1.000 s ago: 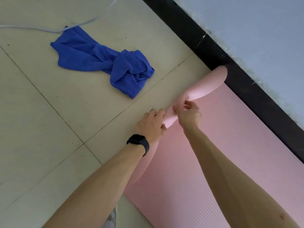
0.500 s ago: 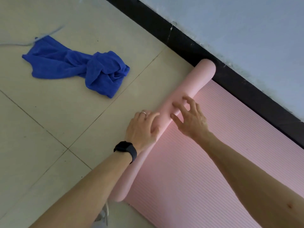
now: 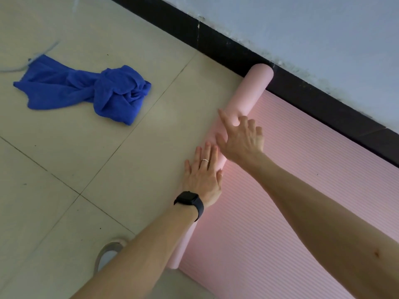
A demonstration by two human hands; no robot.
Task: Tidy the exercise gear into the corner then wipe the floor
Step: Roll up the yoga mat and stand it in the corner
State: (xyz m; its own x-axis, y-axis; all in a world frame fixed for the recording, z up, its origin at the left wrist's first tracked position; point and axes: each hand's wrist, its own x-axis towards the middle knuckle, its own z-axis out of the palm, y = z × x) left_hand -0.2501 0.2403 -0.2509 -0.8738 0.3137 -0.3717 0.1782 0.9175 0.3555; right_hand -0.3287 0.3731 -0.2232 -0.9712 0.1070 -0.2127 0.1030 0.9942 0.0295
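**Both palms on a half-rolled pink mat**

While the pink mat [image 3: 291, 212] lies partly rolled beside the wall, both hands rest on the rolled part [image 3: 248, 98] with nothing clenched. The left hand [image 3: 203, 175] lies flat on the roll, fingers straight and together, a ring on one finger and a black watch [image 3: 191, 201] at the wrist. The right hand [image 3: 241, 139] sits just past the left, farther along the roll, its fingers spread and loosely curled over the top; neither hand closes around the mat.

From the hands, the roll runs onward to its far end, which touches the black baseboard [image 3: 323, 104] under the pale wall [image 3: 313, 29]. Back toward the person, the roll passes beneath the left forearm, and its near end lies on the tile floor [image 3: 64, 190]. To the right of both hands, the unrolled, ribbed stretch of mat lies flat along the baseboard.

Well apart from the grip, off to the left on the tiles, sits a crumpled blue cloth [image 3: 90, 91], with a thin pale cord [image 3: 38, 57] blurred at its far edge. Below the left forearm, a shoe [image 3: 108, 253] shows partly.
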